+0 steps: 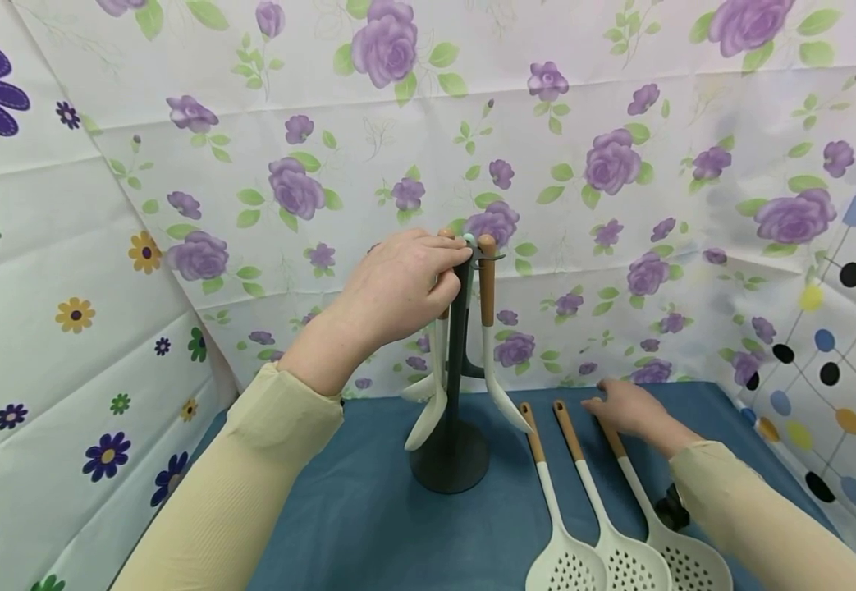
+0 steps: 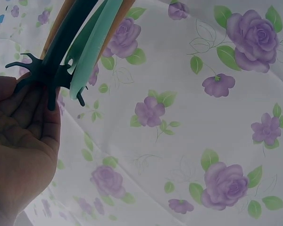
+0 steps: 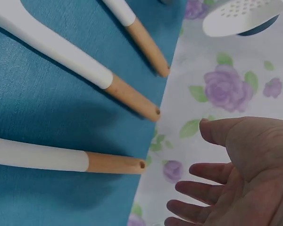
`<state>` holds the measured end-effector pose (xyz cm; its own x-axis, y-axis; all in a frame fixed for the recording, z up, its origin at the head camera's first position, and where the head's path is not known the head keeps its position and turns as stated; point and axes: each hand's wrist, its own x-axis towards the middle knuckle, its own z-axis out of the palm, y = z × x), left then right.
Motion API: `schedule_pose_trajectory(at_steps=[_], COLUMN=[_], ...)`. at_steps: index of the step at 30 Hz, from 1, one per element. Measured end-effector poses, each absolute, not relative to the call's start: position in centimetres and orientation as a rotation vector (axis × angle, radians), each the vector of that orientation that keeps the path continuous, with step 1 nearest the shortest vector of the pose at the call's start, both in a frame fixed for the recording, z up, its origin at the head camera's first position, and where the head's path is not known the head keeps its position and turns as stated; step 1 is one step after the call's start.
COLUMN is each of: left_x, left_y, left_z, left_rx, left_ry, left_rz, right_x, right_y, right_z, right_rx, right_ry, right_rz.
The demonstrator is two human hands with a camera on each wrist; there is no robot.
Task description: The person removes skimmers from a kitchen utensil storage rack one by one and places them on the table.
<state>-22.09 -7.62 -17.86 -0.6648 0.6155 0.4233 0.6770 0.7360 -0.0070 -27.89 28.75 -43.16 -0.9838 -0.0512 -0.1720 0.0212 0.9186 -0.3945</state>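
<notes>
My left hand (image 1: 409,283) grips the top of a dark upright utensil stand (image 1: 460,353), thumb and fingers about its hook ring (image 2: 47,77). From the hooks hang several white utensils with wooden handles (image 1: 487,283); a mint-green one (image 2: 96,44) hangs close to the fingers. My right hand (image 1: 630,408) hovers over the handle end of the rightmost of three white skimmers (image 1: 693,562). In the right wrist view this hand (image 3: 254,165) is spread and holds nothing, apart from the skimmer handles (image 3: 115,163).
Beside the rightmost skimmer lie a middle skimmer (image 1: 630,562) and a left one (image 1: 568,566), handles toward the wall. A blue cloth (image 1: 368,509) covers the table. Flowered sheets (image 1: 250,148) rise behind it and at the left; a dotted sheet (image 1: 852,328) hangs at the right.
</notes>
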Motion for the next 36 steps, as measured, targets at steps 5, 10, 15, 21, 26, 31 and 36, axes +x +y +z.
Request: schedule_pose_trajectory(at_steps=[5, 10, 15, 21, 26, 31, 36], left_x=[-22.0, -22.0, -22.0, -22.0, -22.0, -22.0, -22.0], left_y=[-7.6, -7.7, -7.7, -7.6, -7.6, -7.6, -7.6], left_z=[-17.9, -17.9, -17.9, -17.9, -17.9, -17.9, -17.9], left_rx=[-0.997, -1.001, -1.004, -1.01, -1.016, -1.019, -1.018], left_ry=[-2.531, -2.527, -2.527, -2.528, -2.514, -2.512, -2.516], left_rz=[-0.211, -0.209, -0.205, -0.203, -0.204, -0.211, -0.206], right_x=[-27.1, -26.4, -25.6, -24.5, -23.5, -22.1, -20.9], right_y=[28.0, 27.7, 27.5, 27.4, 27.4, 26.9, 26.1], right_z=[-42.2, -41.4, -40.8, -39.8, -38.8, -37.5, -36.2], right_rx=[-0.067, -0.141, -0.184, -0.216, -0.287, -0.375, -0.465], right_ry=[2.954, 3.027, 3.092, 3.149, 3.183, 3.205, 3.216], right_rz=[-0.542, -0.427, -0.368, -0.344, -0.327, -0.305, -0.288])
